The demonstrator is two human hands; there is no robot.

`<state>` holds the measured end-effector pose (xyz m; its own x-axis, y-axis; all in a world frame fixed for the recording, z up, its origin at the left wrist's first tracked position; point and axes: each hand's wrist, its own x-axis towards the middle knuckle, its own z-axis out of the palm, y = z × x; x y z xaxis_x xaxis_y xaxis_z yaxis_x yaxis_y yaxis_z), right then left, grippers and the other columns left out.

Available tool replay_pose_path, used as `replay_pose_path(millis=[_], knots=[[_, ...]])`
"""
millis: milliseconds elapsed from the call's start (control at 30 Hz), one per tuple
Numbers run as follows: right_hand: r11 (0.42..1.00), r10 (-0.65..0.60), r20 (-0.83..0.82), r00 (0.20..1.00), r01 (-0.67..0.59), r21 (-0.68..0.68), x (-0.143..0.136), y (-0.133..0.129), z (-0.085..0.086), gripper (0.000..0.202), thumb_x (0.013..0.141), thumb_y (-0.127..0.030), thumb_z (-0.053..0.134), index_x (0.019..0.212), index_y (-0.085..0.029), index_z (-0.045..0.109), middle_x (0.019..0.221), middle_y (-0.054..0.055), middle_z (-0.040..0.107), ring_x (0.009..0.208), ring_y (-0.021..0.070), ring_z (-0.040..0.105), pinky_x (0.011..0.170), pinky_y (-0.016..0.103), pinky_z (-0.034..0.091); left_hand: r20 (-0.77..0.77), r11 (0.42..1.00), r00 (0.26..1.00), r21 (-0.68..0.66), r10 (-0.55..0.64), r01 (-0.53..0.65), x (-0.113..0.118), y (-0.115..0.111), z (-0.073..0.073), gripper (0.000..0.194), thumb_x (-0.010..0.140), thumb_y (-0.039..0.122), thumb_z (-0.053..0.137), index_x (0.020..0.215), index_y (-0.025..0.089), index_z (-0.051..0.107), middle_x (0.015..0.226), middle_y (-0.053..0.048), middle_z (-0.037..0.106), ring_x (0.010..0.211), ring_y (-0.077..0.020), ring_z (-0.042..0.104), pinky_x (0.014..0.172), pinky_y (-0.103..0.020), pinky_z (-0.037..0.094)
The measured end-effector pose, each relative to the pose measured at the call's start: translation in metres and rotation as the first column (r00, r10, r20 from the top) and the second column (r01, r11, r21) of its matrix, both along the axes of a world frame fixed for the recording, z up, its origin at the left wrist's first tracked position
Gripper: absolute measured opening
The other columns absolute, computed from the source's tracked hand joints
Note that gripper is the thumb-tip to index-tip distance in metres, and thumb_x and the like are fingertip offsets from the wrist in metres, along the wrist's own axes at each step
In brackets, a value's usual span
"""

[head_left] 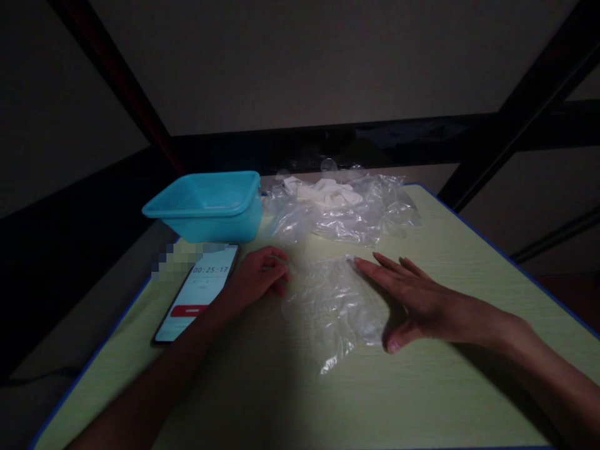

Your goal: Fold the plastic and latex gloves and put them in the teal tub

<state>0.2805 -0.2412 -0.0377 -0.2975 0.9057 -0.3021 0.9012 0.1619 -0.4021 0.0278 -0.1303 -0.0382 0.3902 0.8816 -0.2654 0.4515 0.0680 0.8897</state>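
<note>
A clear, crinkled plastic bag [332, 306] lies spread on the table between my hands. My right hand [417, 300] is open at its right side, with fingers apart, the index fingertip touching the top right corner and the thumb by the lower right edge. At the bag's left edge is my left hand [262, 273], its fingers curled in toward the thumb. Whether it pinches the thin plastic there cannot be made out.
A blue plastic basin [210, 219] stands at the back left. Beside it is a heap of clear plastic bags [347, 222] with white crumpled material [328, 192] on top. A phone [201, 287] showing a timer lies left of my left hand. The pale table [450, 387] has a blue edge.
</note>
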Motion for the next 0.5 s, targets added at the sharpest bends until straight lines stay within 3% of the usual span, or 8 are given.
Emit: replay_pose_path(millis=[267, 500], knots=[[0.998, -0.067, 0.058, 0.996, 0.066, 0.008, -0.016, -0.005, 0.004, 0.113, 0.059, -0.053, 0.072, 0.144, -0.02, 0.004, 0.15, 0.011, 0.009, 0.135, 0.0355, -0.003, 0.107, 0.058, 0.004, -0.008, 1.0, 1.0, 0.001, 0.007, -0.007, 0.001, 0.0, 0.001, 0.01, 0.074, 0.017, 0.052, 0.084, 0.015, 0.052, 0.058, 0.005, 0.06, 0.038, -0.0087, 0.056, 0.036, -0.016, 0.037], [0.999, -0.029, 0.031, 0.999, 0.027, 0.04, -0.007, -0.008, 0.0, 0.116, 0.056, -0.061, 0.07, 0.144, -0.024, 0.004, 0.15, 0.011, 0.006, 0.135, 0.0362, 0.0, 0.106, 0.059, 0.006, -0.021, 1.0, 1.0, 0.011, -0.009, 0.01, 0.0, -0.001, 0.002, 0.012, 0.074, 0.017, 0.052, 0.086, 0.015, 0.052, 0.06, 0.004, 0.061, 0.04, -0.0087, 0.057, 0.037, -0.016, 0.038]])
